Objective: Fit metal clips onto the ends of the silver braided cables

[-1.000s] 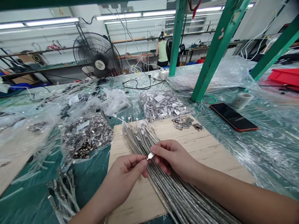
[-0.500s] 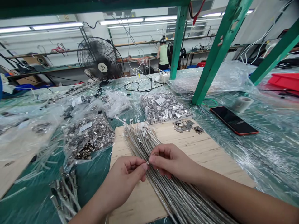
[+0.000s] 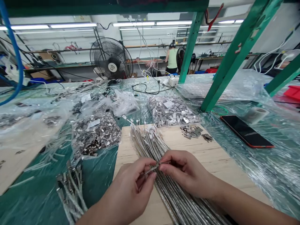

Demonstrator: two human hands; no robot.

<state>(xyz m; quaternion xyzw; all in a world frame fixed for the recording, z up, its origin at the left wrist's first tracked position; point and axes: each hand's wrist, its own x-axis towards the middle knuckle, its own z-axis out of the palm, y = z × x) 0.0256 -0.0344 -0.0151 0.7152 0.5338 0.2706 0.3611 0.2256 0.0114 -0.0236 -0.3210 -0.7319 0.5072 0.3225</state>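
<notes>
Over a bundle of silvery braided cables (image 3: 172, 181), my two hands meet with their fingertips almost touching. My left hand (image 3: 133, 190) is closed in a pinch on a thin, silvery cable end (image 3: 152, 170). My right hand (image 3: 189, 173) pinches a small metal piece (image 3: 166, 162) against the tip of that cable; its exact shape is mostly hidden by the fingers. The bundle lies slantwise on a light wooden board (image 3: 222, 162), its far ends carrying small white and metal tips. Loose metal connector shells (image 3: 193, 131) lie on the board's far right part.
Beyond the board lie a bag of metal connector parts (image 3: 173, 109) and, to its left, another bag of small metal parts (image 3: 96, 132). Finished-looking cable ends (image 3: 71, 190) stick up at lower left. A phone (image 3: 246, 131), green post (image 3: 239, 56) and fan (image 3: 111, 59) stand around.
The view has shifted left, so the scene sits farther right. My left hand has turned, showing more of the silvery cable end, and a thin metal piece now shows in my right fingers.
</notes>
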